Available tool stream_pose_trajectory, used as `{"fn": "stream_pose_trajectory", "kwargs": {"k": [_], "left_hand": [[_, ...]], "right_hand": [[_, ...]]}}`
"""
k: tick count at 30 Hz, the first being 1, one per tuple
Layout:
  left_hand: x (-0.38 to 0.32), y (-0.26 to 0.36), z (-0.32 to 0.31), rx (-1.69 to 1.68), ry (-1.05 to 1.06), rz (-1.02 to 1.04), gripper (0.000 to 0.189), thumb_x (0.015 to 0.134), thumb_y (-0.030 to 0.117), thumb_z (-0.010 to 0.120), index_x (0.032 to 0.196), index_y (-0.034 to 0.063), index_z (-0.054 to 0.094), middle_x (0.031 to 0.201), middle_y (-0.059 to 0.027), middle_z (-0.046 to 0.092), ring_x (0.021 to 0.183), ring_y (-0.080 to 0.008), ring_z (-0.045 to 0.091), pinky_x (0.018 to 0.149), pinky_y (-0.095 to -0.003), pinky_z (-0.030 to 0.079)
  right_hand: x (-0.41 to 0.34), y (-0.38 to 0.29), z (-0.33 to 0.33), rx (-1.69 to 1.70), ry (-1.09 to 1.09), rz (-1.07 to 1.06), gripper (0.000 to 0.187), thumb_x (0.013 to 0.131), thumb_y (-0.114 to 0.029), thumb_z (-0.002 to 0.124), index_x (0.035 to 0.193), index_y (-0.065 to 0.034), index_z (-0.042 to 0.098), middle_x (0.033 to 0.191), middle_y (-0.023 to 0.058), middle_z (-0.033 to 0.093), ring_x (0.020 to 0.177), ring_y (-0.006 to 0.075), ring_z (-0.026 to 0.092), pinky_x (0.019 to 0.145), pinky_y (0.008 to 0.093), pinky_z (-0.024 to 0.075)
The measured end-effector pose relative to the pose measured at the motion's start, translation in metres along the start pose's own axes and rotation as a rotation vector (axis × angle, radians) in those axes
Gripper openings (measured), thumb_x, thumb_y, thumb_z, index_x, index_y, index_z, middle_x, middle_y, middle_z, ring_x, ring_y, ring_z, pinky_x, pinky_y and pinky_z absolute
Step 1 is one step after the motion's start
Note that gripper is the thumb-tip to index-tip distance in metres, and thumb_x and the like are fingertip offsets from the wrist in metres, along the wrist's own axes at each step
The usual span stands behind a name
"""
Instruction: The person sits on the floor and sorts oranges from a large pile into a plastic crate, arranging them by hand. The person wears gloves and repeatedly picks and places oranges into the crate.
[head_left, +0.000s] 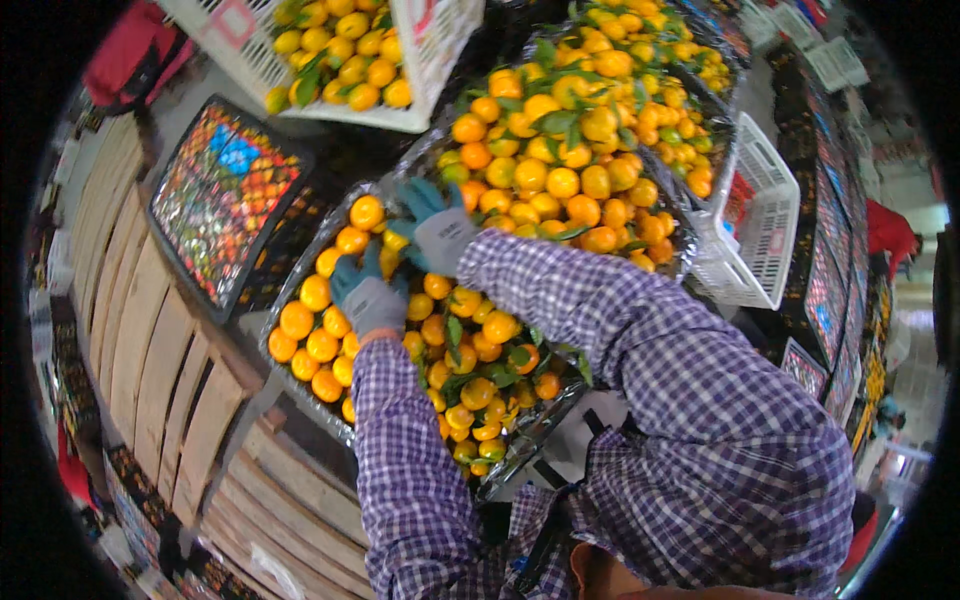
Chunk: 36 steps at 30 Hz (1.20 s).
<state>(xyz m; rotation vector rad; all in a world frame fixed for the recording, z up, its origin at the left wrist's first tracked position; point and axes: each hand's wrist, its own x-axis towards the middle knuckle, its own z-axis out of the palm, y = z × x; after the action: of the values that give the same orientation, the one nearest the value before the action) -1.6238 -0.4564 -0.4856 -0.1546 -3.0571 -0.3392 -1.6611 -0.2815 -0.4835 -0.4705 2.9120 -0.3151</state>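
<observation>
Both my hands wear grey gloves with teal fingers. My left hand (370, 294) reaches into a crate (274, 322) lined with clear plastic film, its fingers over the mandarins at the upper left. Just up and right of it, my right hand (433, 229) is spread over the same crate's upper corner, beside mandarins. Whether either palm holds a fruit is hidden. On the crate's left side, mandarins (297, 319) sit in close rows; on its right side, mandarins with green leaves (477, 352) lie loosely. A larger heap of mandarins (562, 182) adjoins above.
A white plastic basket (409, 120) of mandarins stands at the top, and another white basket (765, 217) at the right. A covered crate with colourful printing (225, 202) lies left, near wooden pallets (150, 345). A person in red (892, 229) is at the far right.
</observation>
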Motion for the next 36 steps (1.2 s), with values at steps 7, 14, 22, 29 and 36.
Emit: {"fn": "stream_pose_trajectory", "kwargs": {"k": [7,14,22,29,36], "left_hand": [[-0.001,0.003,-0.009,-0.030,-0.132,0.069,0.067,0.083,0.039,0.076,0.141,0.0119,0.057,0.145,-0.0212,0.049,0.136,-0.0401,0.045,0.117,-0.0552,0.028],[-0.115,-0.025,-0.058,-0.295,0.199,0.090,0.058,0.087,0.020,0.078,0.136,-0.0019,0.056,0.141,-0.0283,0.048,0.132,-0.0447,0.047,0.110,-0.0517,0.040],[-0.214,-0.084,-0.057,-0.642,0.232,-0.295,0.049,0.090,0.012,0.075,0.135,0.0018,0.058,0.142,-0.0224,0.047,0.127,-0.0383,0.054,0.105,-0.0462,0.047],[-0.191,-0.082,-0.054,-0.422,0.322,-0.179,0.040,0.090,0.015,0.073,0.127,0.0019,0.064,0.132,-0.0240,0.056,0.124,-0.0426,0.055,0.105,-0.0487,0.046],[-0.123,-0.017,-0.036,-0.382,0.072,0.157,0.043,0.090,0.013,0.067,0.132,0.0096,0.061,0.133,-0.0191,0.060,0.116,-0.0433,0.060,0.094,-0.0505,0.051]], "right_hand": [[-0.007,0.002,0.003,0.019,0.046,0.020,0.050,0.097,-0.045,0.056,0.146,-0.0300,0.056,0.168,0.0150,0.022,0.155,0.0381,0.017,0.118,0.0716,0.0143],[-0.031,0.032,-0.022,0.085,0.413,-0.171,0.047,0.093,-0.036,0.063,0.138,-0.0212,0.061,0.146,0.0173,0.052,0.137,0.0395,0.047,0.111,0.0570,0.0382],[-0.093,0.148,-0.064,-0.632,0.010,-0.093,0.036,0.096,-0.013,0.056,0.131,-0.0068,0.058,0.124,0.0148,0.066,0.108,0.0342,0.066,0.088,0.0449,0.0539],[-0.076,0.153,-0.067,-0.808,0.027,-0.065,0.053,0.099,-0.017,0.057,0.149,-0.0007,0.046,0.127,0.0194,0.067,0.113,0.0339,0.066,0.085,0.0429,0.0570],[-0.108,0.147,-0.101,-0.253,-0.226,0.302,0.061,0.103,-0.030,0.058,0.155,-0.0039,0.040,0.101,0.0229,0.069,0.086,0.0331,0.065,0.082,0.0480,0.0576]]}}
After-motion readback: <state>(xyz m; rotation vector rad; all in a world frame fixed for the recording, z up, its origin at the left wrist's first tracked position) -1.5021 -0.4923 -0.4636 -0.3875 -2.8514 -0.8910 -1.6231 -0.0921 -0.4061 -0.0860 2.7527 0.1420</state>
